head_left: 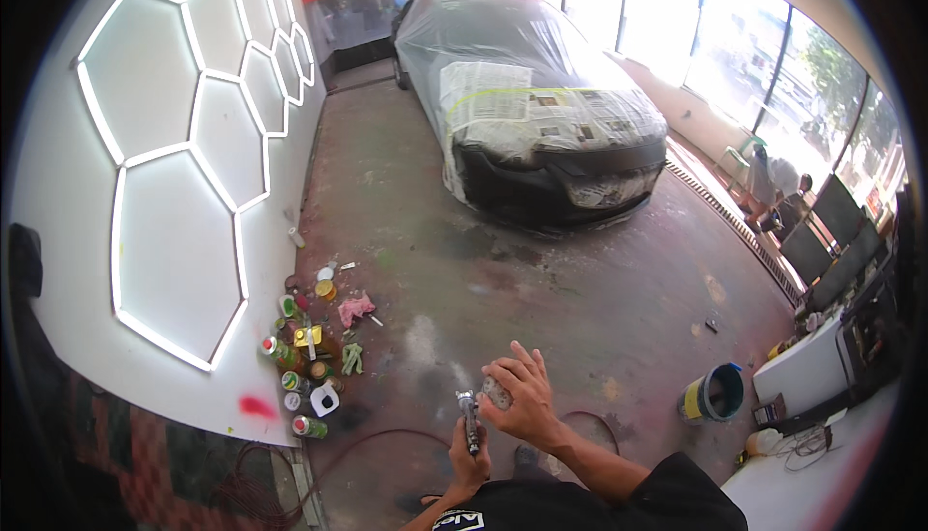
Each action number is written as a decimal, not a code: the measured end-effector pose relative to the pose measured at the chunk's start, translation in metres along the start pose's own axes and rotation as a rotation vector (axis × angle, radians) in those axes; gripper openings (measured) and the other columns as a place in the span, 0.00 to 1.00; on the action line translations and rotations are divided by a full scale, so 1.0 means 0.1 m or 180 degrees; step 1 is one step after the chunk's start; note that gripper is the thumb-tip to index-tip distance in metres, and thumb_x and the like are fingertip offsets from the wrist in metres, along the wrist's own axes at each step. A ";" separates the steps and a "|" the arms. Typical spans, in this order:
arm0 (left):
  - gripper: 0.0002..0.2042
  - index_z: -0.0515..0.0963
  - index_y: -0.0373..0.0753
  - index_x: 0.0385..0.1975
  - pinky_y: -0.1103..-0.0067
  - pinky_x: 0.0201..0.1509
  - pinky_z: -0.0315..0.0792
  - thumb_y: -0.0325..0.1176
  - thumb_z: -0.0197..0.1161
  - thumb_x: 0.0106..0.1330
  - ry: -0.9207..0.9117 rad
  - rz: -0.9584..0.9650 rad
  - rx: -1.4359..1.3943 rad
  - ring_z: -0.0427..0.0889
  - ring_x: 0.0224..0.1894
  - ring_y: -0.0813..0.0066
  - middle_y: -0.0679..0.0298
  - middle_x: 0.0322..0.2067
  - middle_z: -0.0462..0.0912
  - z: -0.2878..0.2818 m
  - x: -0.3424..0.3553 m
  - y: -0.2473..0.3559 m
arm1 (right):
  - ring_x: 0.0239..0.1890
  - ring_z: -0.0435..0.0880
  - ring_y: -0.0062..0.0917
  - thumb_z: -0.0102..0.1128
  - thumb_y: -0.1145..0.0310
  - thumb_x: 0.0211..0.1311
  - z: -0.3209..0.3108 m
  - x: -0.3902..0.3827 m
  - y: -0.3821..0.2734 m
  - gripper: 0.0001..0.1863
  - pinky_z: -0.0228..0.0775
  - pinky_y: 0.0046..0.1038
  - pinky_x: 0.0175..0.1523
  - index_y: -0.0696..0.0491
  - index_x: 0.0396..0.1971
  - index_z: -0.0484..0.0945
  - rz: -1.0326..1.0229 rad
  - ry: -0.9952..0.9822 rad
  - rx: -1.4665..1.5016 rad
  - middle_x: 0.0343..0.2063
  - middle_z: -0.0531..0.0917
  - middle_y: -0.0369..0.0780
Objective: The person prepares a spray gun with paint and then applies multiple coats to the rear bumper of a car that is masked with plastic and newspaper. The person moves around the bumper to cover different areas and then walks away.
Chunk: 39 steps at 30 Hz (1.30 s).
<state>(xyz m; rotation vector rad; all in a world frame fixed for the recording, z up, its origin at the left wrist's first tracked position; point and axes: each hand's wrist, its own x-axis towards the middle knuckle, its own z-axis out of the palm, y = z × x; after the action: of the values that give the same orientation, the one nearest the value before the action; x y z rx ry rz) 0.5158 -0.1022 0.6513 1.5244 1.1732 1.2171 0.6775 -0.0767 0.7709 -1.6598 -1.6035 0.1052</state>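
Metal glints at the bottom of the frame, where the person's left hand (468,463) is wrapped around the grip of a spray gun (470,423), holding it upright with its silver head pointing away from the body. The right hand (522,398) reaches in from a bent forearm and is clamped over the gun's cup (499,392), a pale, speckled container fixed beside the gun head, with the fingers spread across its top; what the cup holds cannot be seen. A thin hose (387,439) curves over the stained concrete floor (541,289) below the hands. Against the white wall (174,241) with its lit hexagon lights, to the person's left, stands a cluster of bottles and cans (300,367), some with green labels and red or white caps, next to a pink rag (355,308). To the right, a blue bucket (717,392) with a yellow label sits open on the floor, its inside dark. Well ahead, a car (532,96) is parked under clear plastic sheeting, its front masked with newspaper and tape around the bare dark bumper.
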 end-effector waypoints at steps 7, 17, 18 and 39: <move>0.20 0.69 0.28 0.69 0.68 0.66 0.73 0.30 0.56 0.83 -0.0627 0.0169 -0.0498 0.82 0.60 0.57 0.46 0.58 0.81 0.66 0.00 0.04 | 0.77 0.68 0.49 0.71 0.51 0.63 -0.51 -0.10 0.36 0.25 0.50 0.64 0.80 0.49 0.56 0.85 0.0351 0.0338 -0.0188 0.55 0.84 0.41; 0.24 0.64 0.28 0.72 0.69 0.59 0.75 0.31 0.58 0.81 -0.1602 0.0102 -0.0324 0.81 0.54 0.62 0.51 0.60 0.77 0.46 0.26 -0.04 | 0.79 0.62 0.50 0.60 0.48 0.76 -0.66 -0.24 -0.06 0.26 0.47 0.65 0.79 0.52 0.61 0.81 0.0349 0.0923 -0.1110 0.64 0.78 0.44; 0.23 0.65 0.29 0.71 0.71 0.53 0.77 0.32 0.58 0.82 -0.1695 -0.0105 -0.0418 0.81 0.48 0.65 0.53 0.57 0.78 0.40 0.23 0.08 | 0.78 0.64 0.49 0.59 0.51 0.78 -0.62 -0.27 -0.13 0.25 0.49 0.64 0.79 0.52 0.62 0.81 0.0457 0.1102 -0.0930 0.64 0.79 0.44; 0.23 0.66 0.30 0.66 0.75 0.41 0.78 0.44 0.56 0.86 -0.1474 -0.0239 -0.0745 0.78 0.37 0.74 0.60 0.41 0.76 -0.94 0.44 -0.12 | 0.24 0.82 0.15 0.56 0.59 0.86 -0.01 -1.75 -1.47 0.16 0.73 0.23 0.30 0.59 0.47 0.82 0.2958 0.2542 0.1218 0.24 0.84 0.35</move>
<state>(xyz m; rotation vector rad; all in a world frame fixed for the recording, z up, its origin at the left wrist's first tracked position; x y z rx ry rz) 0.4257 -0.0520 0.6653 1.4659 0.7474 0.8535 0.5277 -0.2484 0.7775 -1.6867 -0.1494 0.1741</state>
